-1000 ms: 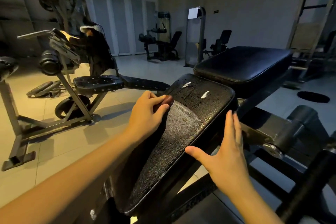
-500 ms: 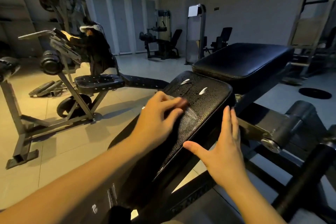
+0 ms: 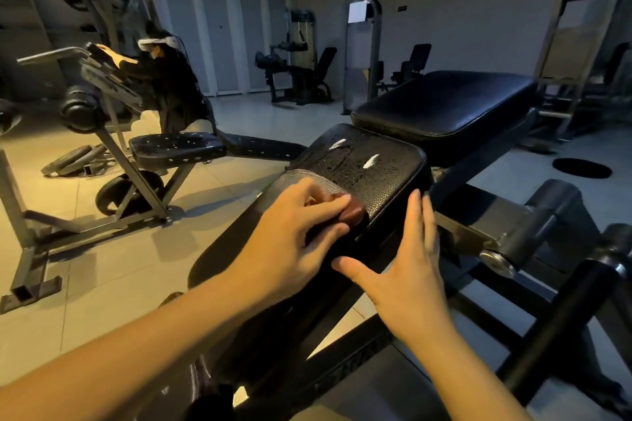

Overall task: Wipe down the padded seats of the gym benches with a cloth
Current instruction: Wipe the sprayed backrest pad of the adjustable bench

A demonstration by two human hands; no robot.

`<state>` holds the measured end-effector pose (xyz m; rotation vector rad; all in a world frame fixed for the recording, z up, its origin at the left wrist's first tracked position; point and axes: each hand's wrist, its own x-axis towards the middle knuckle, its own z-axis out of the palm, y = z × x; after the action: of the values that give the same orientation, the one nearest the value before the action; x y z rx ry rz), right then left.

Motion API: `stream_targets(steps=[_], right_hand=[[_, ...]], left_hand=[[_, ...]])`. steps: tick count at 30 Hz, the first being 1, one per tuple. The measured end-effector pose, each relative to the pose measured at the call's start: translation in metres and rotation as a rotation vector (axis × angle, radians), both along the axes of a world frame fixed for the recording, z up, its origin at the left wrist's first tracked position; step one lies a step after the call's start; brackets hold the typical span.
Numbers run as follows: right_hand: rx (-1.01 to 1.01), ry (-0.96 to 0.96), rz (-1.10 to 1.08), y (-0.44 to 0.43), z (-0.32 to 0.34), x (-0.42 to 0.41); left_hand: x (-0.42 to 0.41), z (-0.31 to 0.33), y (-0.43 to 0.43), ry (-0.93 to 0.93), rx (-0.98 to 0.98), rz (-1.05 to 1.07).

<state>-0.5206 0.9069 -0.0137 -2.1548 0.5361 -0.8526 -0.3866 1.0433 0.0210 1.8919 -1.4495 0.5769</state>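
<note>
We grip the cloth (image 3: 353, 212), a small reddish-brown wad, in our left hand (image 3: 294, 236). The fingers curl over it and press it onto the near right part of the black seat pad (image 3: 386, 178). Bunching it small likely puts the pressure under the fingertips, where the grained vinyl needs it.

Our right hand (image 3: 410, 280) holds nothing. Its fingers lie straight and together along the pad's right side edge, with the thumb spread toward the underside. We judge this to be a brace that steadies the tilted pad against the sideways push of the wipe.

Beyond the cloth, water beads (image 3: 355, 161) glisten on the far part of the pad, while a duller band (image 3: 304, 178) curves beside our left knuckles. The far end therefore looks unwiped. The back pad (image 3: 444, 106) just behind it and the second bench seat (image 3: 178, 149) well off to the left both appear to need wiping too.
</note>
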Motion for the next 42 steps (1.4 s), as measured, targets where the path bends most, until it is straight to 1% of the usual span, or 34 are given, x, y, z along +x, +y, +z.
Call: stream_targets(steps=[1,2,3,5,6,7,8,10,12,14,15,18,19,20,22,24,25,26,27,30,31,32,33,35,36,37,38,39,41,42], right_hand=[[-0.001,0.002,0.0,-0.001,-0.001,0.0],[-0.006,0.002,0.001,-0.002,-0.001,0.0],[-0.013,0.0,0.003,-0.002,-0.002,0.001],[-0.024,-0.008,-0.002,-0.001,-0.002,0.0],[-0.025,-0.011,-0.002,-0.001,-0.001,0.0],[-0.021,-0.01,0.001,0.0,0.0,-0.001],[-0.015,-0.006,0.006,-0.001,0.0,-0.001],[-0.005,0.011,0.005,-0.001,0.0,-0.001],[-0.018,0.018,-0.01,-0.003,-0.001,0.0],[-0.028,0.021,-0.009,-0.003,-0.001,0.0],[-0.029,0.02,-0.002,-0.002,0.0,-0.001],[-0.031,0.017,-0.011,0.0,0.002,-0.001],[-0.031,0.017,-0.016,0.0,0.002,-0.001],[-0.031,0.017,-0.018,-0.001,0.002,-0.001],[-0.03,0.021,-0.021,-0.001,0.001,0.0],[-0.036,0.023,-0.013,-0.002,0.0,0.0],[-0.036,0.024,-0.01,-0.003,-0.001,0.0],[-0.034,0.025,-0.006,-0.003,0.0,0.0],[-0.033,0.026,-0.002,-0.002,0.0,0.0],[-0.04,0.013,-0.007,-0.002,0.001,-0.001],[-0.04,0.018,-0.01,-0.001,0.001,-0.001],[-0.038,0.023,-0.012,-0.001,0.001,-0.001],[-0.034,0.026,-0.015,0.0,0.001,0.0],[-0.032,0.032,-0.029,0.0,0.001,0.001],[-0.037,0.035,-0.033,0.0,0.001,0.001],[-0.039,0.039,-0.034,-0.001,0.001,0.001],[-0.037,0.038,-0.031,-0.001,0.0,0.001],[-0.038,0.033,-0.024,-0.001,0.0,0.001],[-0.044,0.021,-0.019,-0.001,0.0,0.0],[-0.046,0.019,-0.02,-0.001,0.0,0.0]], left_hand=[[0.005,0.0,0.003,-0.046,0.034,-0.03],[0.019,0.001,0.003,-0.07,0.033,-0.005],[0.037,0.002,-0.001,-0.035,0.006,0.079],[0.072,0.01,-0.012,0.126,-0.041,0.301],[0.078,0.013,-0.017,0.187,-0.04,0.372],[0.075,0.015,-0.021,0.202,-0.033,0.39],[0.062,0.017,-0.024,0.173,-0.037,0.349],[0.022,0.018,-0.02,0.06,-0.04,0.146],[-0.007,0.012,-0.01,-0.055,0.033,-0.02],[0.009,0.008,-0.005,-0.13,0.055,-0.017],[0.028,0.008,-0.006,-0.096,0.03,0.059],[0.077,0.013,-0.015,0.153,-0.032,0.389],[0.076,0.014,-0.019,0.17,-0.028,0.431],[0.066,0.015,-0.022,0.141,-0.03,0.402],[0.034,0.015,-0.017,0.035,-0.029,0.196],[0.006,0.013,-0.004,-0.071,0.062,0.018],[0.006,0.013,-0.002,-0.122,0.099,-0.008],[0.015,0.014,-0.003,-0.166,0.091,0.003],[0.031,0.014,-0.005,-0.149,0.071,0.061],[0.082,0.02,-0.016,0.128,0.002,0.388],[0.084,0.02,-0.02,0.169,0.003,0.435],[0.074,0.021,-0.024,0.168,-0.001,0.416],[0.055,0.021,-0.028,0.127,-0.024,0.327],[0.009,0.02,-0.024,-0.021,-0.033,0.08],[-0.006,0.017,-0.019,-0.087,0.001,-0.012],[-0.008,0.014,-0.015,-0.141,0.043,-0.035],[-0.002,0.011,-0.012,-0.165,0.056,-0.01],[0.015,0.007,-0.011,-0.144,0.034,0.052],[0.061,0.006,-0.01,0.025,-0.045,0.267],[0.081,0.008,-0.01,0.128,-0.051,0.372]])
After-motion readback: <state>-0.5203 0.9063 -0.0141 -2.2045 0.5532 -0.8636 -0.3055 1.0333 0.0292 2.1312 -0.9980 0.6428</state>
